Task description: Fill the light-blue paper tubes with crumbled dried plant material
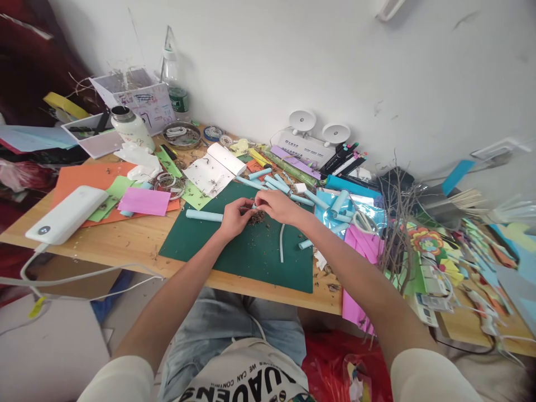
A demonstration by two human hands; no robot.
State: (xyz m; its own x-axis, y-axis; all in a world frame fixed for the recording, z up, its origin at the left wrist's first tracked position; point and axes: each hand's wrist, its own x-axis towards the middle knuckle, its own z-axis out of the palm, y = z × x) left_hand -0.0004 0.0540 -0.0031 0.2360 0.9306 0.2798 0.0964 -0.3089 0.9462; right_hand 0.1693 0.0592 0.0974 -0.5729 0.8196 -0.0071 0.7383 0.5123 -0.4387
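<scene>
Observed over dark-green cutting mat (268, 272): small pale-blue piece (254, 206), mostly hidden, apparently pinched between fingertips of left hand (235, 218) and right hand (276, 205). Pinch lightly to avoid crushing; work above brown crumbs (258, 218) on mat; avoid nudging light-blue paper tube (204, 215) at mat's left edge.

Seeing smooth, pale wood on the table (142, 240), with a soft shine. Looking flat and dull, like rubber, on the green mat (251, 265). Spotting rough, dry brown bits (256, 219) on top. Seeing smooth, dull paper in the blue tube (204, 215) and the pink sheet (144, 201). Finding hard, smooth white plastic on the power bank (67, 215), and thin, clear plastic on the bottle (170, 70). Showing glossy, crinkly foil on the blue packet (371, 204), rough bark on the twigs (396, 237), and soft, dull cloth on the jeans (192, 335).
</scene>
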